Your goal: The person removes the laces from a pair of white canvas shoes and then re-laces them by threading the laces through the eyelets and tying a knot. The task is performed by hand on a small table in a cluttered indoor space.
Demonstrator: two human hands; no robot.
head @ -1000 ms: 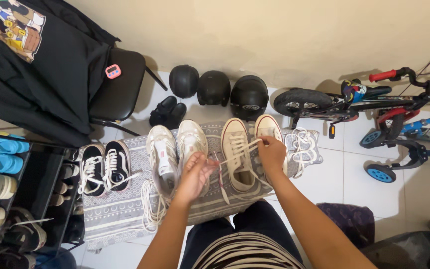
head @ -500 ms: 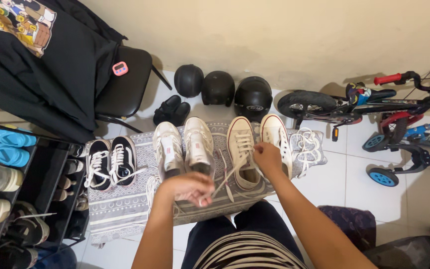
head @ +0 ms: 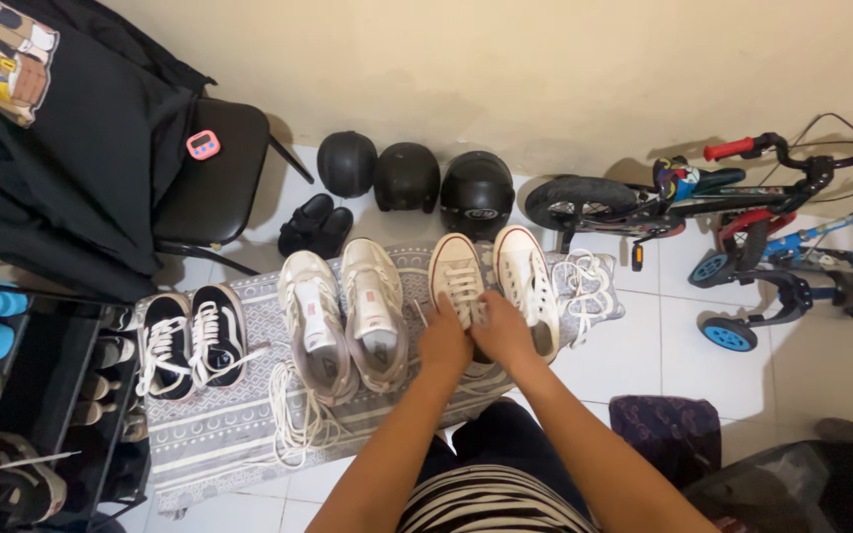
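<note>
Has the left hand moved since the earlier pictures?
Yes. The left hand has moved right, from near the white sneakers to the cream shoe.

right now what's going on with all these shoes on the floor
A person sits over a patterned mat lined with pairs of shoes. Both hands are on the left cream sneaker of the rightmost pair: the left hand and right hand meet at its laces, near the tongue. Its mate lies beside it, with a loose white lace to the right. A white pair and a black pair sit untouched further left, with another loose lace in front.
</note>
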